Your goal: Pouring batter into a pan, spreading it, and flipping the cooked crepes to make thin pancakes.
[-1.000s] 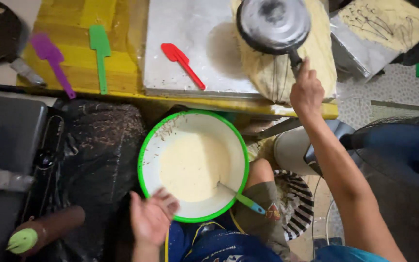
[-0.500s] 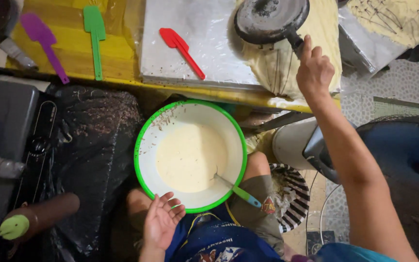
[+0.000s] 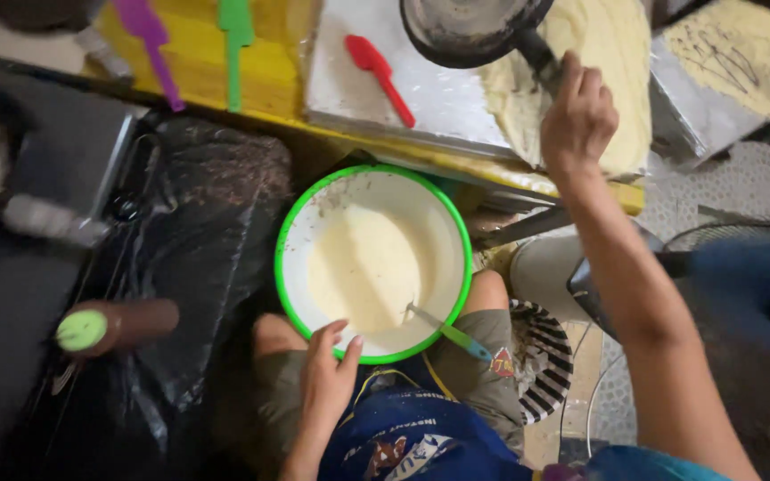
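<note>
A white bowl with a green rim [image 3: 289,214] rests on my lap, partly filled with pale batter [image 3: 369,265]. A green-handled spoon [image 3: 449,331] leans in it at the right. My left hand [image 3: 330,376] rests on the bowl's near rim, fingers spread over the edge. My right hand [image 3: 577,116] reaches forward and grips the black handle of a dark round pan [image 3: 465,28], held above a pale cloth [image 3: 612,62] on the table.
A red spatula [image 3: 383,73] lies on a grey metal slab [image 3: 443,98]. A green spatula [image 3: 235,40] and a purple spatula [image 3: 151,44] lie on the yellow table [image 3: 269,76]. Black plastic sheeting [image 3: 193,258] covers the left. A brown bottle with green cap [image 3: 110,326] lies lower left.
The view has shifted, so the table sits higher in frame. My left hand has moved up from beside my knee onto the bowl's near rim. My right hand stays on the pan handle.
</note>
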